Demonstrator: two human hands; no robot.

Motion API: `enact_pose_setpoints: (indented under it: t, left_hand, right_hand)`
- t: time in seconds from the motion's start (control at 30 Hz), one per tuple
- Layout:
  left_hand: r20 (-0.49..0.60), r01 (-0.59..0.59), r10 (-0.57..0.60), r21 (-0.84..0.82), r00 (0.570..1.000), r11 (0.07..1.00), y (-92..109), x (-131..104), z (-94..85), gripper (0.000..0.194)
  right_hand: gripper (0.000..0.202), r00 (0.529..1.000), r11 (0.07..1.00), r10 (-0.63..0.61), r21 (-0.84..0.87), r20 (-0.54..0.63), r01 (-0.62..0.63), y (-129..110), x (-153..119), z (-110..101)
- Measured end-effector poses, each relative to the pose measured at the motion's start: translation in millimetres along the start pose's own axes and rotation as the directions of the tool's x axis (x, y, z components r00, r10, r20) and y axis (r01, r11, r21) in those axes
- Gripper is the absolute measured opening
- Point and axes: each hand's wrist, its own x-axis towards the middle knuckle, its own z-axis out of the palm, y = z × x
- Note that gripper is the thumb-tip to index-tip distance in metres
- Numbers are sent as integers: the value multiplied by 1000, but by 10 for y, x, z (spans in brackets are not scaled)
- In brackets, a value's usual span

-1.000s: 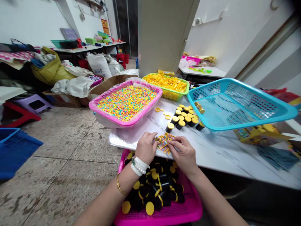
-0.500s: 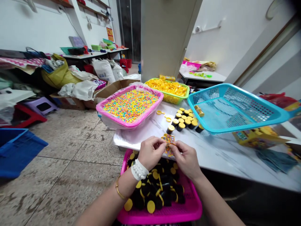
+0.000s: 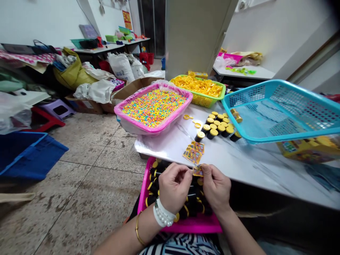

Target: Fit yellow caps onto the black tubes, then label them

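Observation:
Between my fingertips is a small printed yellow-orange sticker [image 3: 198,170]. My left hand [image 3: 176,186] pinches its left edge, and my right hand [image 3: 216,186] grips it from the right. Just beyond, on the table edge, lies a small pile of similar stickers [image 3: 193,153]. Beneath my hands a magenta basket [image 3: 195,227] holds many black canisters with yellow lids, partly covered by my hands and wrists. Farther up the table stands a group of black canisters [image 3: 213,133] with yellow lids, close together and upright.
A pink tray [image 3: 156,130] of coloured candy balls sits at the table's left. Behind it is a green basket [image 3: 203,102] of yellow plastic parts. A blue basket [image 3: 281,136] stands at right above a printed yellow box [image 3: 305,150]. Two yellow rings [image 3: 197,125] lie near the tray.
Both hands have drawn back toward me from the sticker pile, with a sticker now between them. The pile is more exposed, and the camera view has shifted.

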Motion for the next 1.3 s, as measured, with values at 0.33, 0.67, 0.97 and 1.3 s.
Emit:
enact_pose_setpoints:
  t: [0.33,0.67,0.97,1.3]
  left_hand:
    - [34,147,-144,-112,989,983,-101,-6,-48,11]
    - [-71,94,-103,-114,992,989,-64,-96,-134,10]
    - [16,161,-160,-172,987,972,-59,-48,-141,11]
    - [101,384,-371,-263,923,885,-177,-23,-188,16]
  right_hand:
    - [33,998,999,-53,12,16,52,8,-64,40]
    - [36,997,998,-63,21,39,62,54,-111,100]
    - [34,980,982,-189,-12,67,191,47,-118,146]
    - [29,943,950,-310,12,117,311,-23,-91,178]
